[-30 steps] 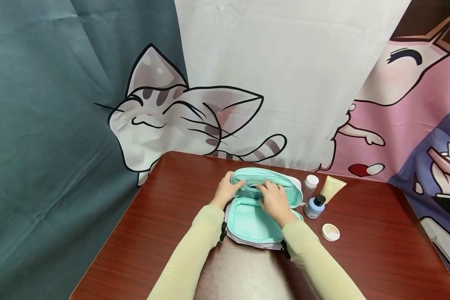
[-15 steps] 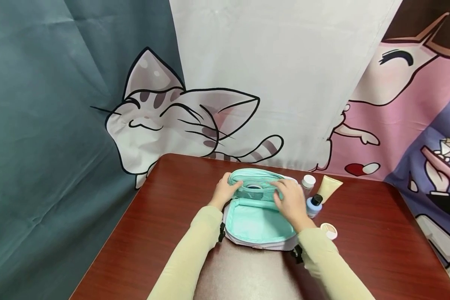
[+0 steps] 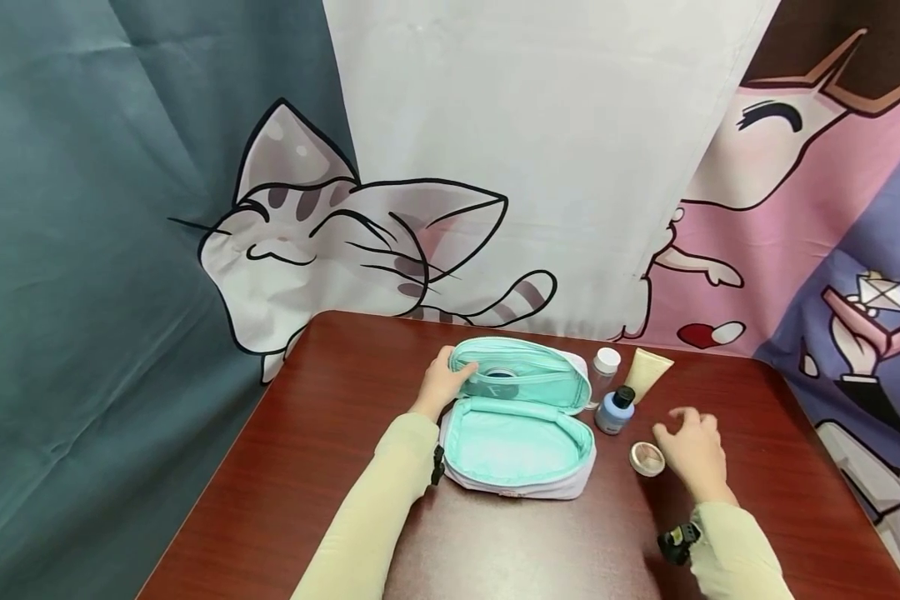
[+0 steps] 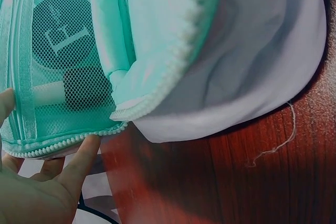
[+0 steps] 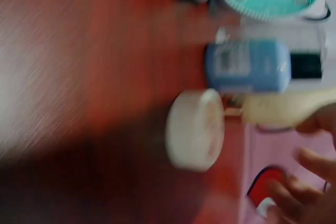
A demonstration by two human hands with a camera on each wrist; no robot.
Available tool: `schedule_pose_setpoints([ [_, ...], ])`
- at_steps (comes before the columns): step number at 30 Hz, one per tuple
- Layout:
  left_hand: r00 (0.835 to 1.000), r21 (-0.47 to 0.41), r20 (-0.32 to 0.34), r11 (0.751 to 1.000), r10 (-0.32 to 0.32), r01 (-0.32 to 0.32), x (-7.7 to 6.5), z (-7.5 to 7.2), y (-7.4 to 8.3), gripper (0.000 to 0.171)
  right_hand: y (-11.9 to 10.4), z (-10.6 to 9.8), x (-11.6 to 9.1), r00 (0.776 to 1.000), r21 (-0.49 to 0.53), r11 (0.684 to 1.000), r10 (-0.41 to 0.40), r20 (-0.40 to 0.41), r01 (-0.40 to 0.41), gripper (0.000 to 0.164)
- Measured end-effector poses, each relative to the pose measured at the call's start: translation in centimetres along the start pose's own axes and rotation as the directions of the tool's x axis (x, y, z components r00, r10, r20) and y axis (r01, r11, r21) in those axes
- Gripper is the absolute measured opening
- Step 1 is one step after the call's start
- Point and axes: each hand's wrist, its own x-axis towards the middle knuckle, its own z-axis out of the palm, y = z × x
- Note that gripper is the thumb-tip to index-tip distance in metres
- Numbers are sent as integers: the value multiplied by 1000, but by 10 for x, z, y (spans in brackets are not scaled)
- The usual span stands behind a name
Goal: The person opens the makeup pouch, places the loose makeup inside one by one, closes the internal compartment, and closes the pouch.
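Observation:
A cosmetic bag (image 3: pixel 521 450) with a mint lining lies unzipped, its lid propped up at the back. My left hand (image 3: pixel 438 383) grips the lid's left edge, thumb on the inside and fingers behind. Through the lid's mesh pocket, the left wrist view shows a dark round case (image 4: pixel 63 30) and a small dark-capped item (image 4: pixel 86 87). On the right, my right hand (image 3: pixel 696 458) hovers with loosely bent fingers, holding nothing. Just left of it sits a round, white-rimmed cosmetic pot (image 3: pixel 647 459), blurred in the right wrist view.
Right of the bag stand a blue bottle (image 3: pixel 615 411) with a black cap and a clear bottle (image 3: pixel 603 375) with a white cap. A cream-coloured tube (image 3: pixel 647 372) is behind them. A printed cloth (image 3: pixel 570 150) hangs beyond the table (image 3: pixel 330 433).
My right hand has left the lid's mesh pocket and moved right, past the bottles, to beside the round pot. My left hand keeps its grip on the lid.

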Motion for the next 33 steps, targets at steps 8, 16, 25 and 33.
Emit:
schedule_pose_setpoints([
  [8,1000,-2,-1,1000,-18,18,2,-1,-5,48,23,0,-4,928,-19,994,-93,361,107,62],
  [16,1000,9,-7,1000,-17,17,2,0,-5,48,25,9,-8,913,-23,989,-123,390,143,72],
  [25,1000,11,-2,1000,-21,21,1,1,-2,49,22,21,-10,931,-85,987,-101,350,139,65],
  [33,1000,15,-4,1000,-13,13,2,2,-3,48,18,10,-7,945,-112,988,-67,320,108,58],
])
